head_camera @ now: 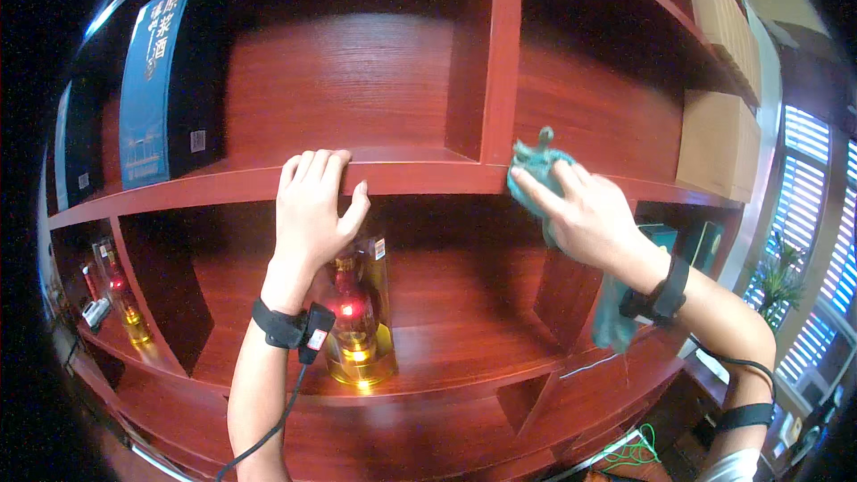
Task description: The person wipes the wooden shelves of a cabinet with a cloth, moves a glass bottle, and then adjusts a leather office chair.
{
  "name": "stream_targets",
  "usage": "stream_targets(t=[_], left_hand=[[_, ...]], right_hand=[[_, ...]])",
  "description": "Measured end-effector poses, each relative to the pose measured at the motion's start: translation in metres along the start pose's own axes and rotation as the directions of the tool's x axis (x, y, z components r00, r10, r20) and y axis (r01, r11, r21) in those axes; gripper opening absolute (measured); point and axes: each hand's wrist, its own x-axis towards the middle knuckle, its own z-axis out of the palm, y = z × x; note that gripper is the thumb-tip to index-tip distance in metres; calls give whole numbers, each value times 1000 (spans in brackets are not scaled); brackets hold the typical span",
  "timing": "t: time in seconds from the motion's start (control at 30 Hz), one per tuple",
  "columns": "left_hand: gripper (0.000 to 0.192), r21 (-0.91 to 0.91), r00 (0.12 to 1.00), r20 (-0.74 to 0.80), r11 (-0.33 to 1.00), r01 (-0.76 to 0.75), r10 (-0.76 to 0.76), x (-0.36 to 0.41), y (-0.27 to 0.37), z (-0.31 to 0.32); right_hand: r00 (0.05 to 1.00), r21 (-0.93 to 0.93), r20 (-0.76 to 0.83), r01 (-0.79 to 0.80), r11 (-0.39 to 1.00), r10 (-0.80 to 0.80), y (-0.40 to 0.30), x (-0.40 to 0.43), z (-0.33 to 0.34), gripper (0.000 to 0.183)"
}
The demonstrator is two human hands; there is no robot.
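Observation:
My left hand (315, 194) rests on the front edge of a red-brown wooden shelf (422, 179). Its fingers lie over the top of the edge, and its thumb points out to the right. In my right hand (589, 211) is a bunched teal cloth (535, 171), pressed near where the upright divider (501, 80) meets that shelf edge. Part of the cloth hangs down behind my right wrist. Below my left hand, a red and gold bottle (355, 321) in a clear case stands on the lower shelf, partly hidden by my forearm.
Tall blue boxes (148, 94) bearing writing stand at the upper left. A second bottle (127, 301) is in the lower left compartment. Cardboard boxes (716, 144) fill the right end. A green cord (633, 452) lies low at the right, and a plant (780, 271) stands by the window blinds.

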Motion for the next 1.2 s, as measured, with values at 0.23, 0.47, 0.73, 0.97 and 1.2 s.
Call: stream_targets(t=[0.23, 0.47, 0.73, 0.97, 1.2], left_hand=[[28, 3, 998, -46, 999, -33, 33, 2, 0, 1], [29, -19, 1000, 4, 1000, -18, 18, -2, -2, -1], [29, 17, 998, -64, 1000, -25, 26, -1, -2, 2], [30, 3, 998, -57, 1000, -24, 25, -1, -4, 3], [29, -17, 1000, -23, 1000, -17, 17, -1, -5, 4]], right_hand=[[988, 26, -135, -65, 998, 68, -6, 31, 14, 50], [998, -30, -44, -43, 999, 41, -2, 12, 16, 53], [990, 47, -84, -106, 993, 110, -15, 27, 18, 54], [997, -157, -44, -63, 986, 57, -17, -17, 38, 59], [984, -122, 46, -167, 978, 174, -12, -65, 56, 63]])
